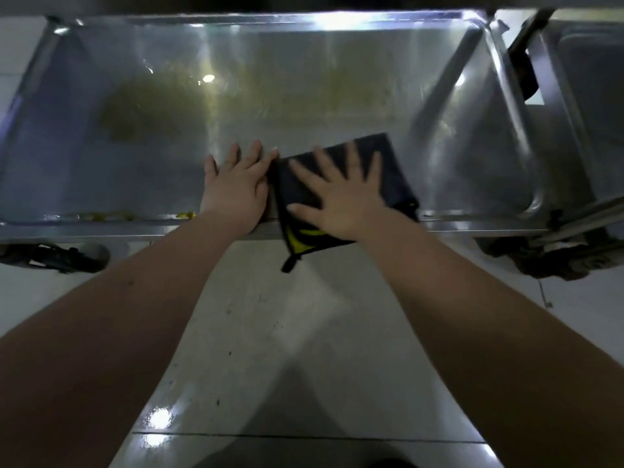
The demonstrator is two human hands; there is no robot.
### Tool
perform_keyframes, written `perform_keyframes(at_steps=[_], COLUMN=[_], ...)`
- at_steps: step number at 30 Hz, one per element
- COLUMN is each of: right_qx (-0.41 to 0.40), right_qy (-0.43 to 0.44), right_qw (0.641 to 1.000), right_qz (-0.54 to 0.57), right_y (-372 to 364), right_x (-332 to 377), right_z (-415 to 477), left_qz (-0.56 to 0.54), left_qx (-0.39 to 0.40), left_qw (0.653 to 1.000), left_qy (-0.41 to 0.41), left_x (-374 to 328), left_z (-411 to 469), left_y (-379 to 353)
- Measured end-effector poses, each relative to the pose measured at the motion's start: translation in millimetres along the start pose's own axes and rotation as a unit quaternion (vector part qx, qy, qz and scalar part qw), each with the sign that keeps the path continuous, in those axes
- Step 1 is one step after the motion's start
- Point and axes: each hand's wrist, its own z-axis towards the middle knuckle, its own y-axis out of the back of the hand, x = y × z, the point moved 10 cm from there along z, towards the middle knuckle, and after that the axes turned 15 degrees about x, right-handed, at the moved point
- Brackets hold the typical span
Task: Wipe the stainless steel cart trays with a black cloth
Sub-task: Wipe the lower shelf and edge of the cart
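One steel tray (304,79) is touched by the left hand (236,187) (fingers straight); one black cloth (395,170) is pressed under the spread right hand (341,197).

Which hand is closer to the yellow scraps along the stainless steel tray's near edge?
Left. The left hand lies flat just right of the yellow scraps; the right hand is farther right, spread flat on the black cloth.

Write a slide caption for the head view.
Right hand presses a black cloth on the stained steel tray; left hand rests flat beside it.
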Motion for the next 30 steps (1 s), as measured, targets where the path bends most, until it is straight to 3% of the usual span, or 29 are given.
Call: perform_keyframes(at_steps=[2,4,9,12,15,19,24,30], right_qx=[-0.001,-0.021,-0.069,-0.051,-0.029,0.002,0.014,-0.019], right_qy=[0.041,0.04,-0.175,-0.233,-0.159,-0.062,-0.072,-0.078], right_qw=[0.999,0.999,0.979,0.968,0.985,0.998,0.997,0.996], right_qz=[-0.021,-0.022,0.074,0.077,0.055,0.021,0.013,0.03], right_y=[-0.9,10.9,31.6,20.2,7.9,-1.6,-8.5,41.8], right_x=[28.0,2.4,-140.1,-141.5,-91.2,-46.2,-54.4,-51.0], right_z=[5.7,6.6,-17.0,-28.4,-25.5,-34.6,-30.1,56.4], left_qz=[-0.028,-0.03,-0.036,-0.013,0.017,0.002,0.024,0.032], left_qx=[-0.005,-0.008,-0.016,-0.028,-0.042,-0.023,-0.012,-0.004], left_qw=[1.0,0.999,0.999,0.999,0.998,1.0,0.999,0.999], left_qy=[-0.001,-0.006,-0.011,-0.011,-0.032,0.019,0.025,0.031], left_x=[4.2,4.7,-2.1,-8.4,-18.6,-8.6,-7.4,-6.6], left_z=[-0.8,-0.7,-0.5,3.0,17.6,35.0,38.3,40.1], left_y=[1.2,2.0,3.0,7.9,14.4,6.4,-2.6,-3.2])
